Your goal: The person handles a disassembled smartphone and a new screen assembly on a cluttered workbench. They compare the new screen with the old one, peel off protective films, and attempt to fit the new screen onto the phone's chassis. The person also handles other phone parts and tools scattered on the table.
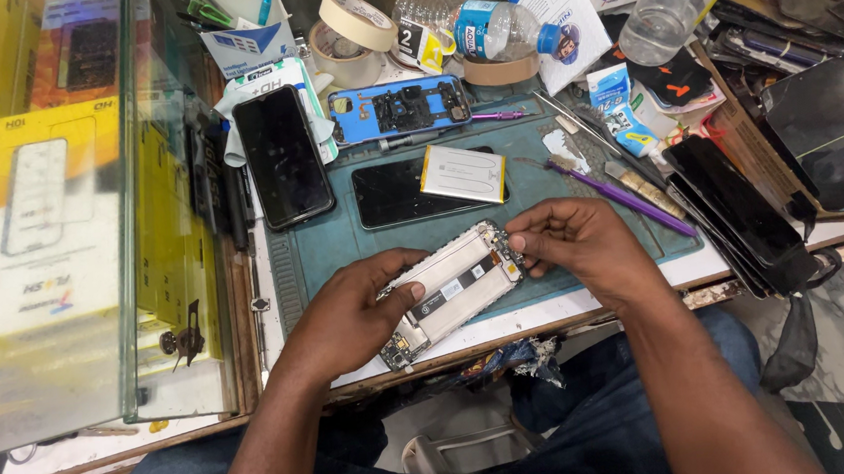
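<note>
My left hand [352, 308] is cradling the opened phone frame [451, 290], right hand [568, 241] pinching its top corner — I reckon a slip tears something delicate inside.

You're at a phone repair shop counter, green work mat [538, 183] strewn with opened handsets, a loose flat battery [463, 174], a bare blue phone frame [399, 109], tape rolls [354, 34], a stack of spare screens [736, 212], yellow boxed phone accessories [32, 187] behind glass beside you.
</note>
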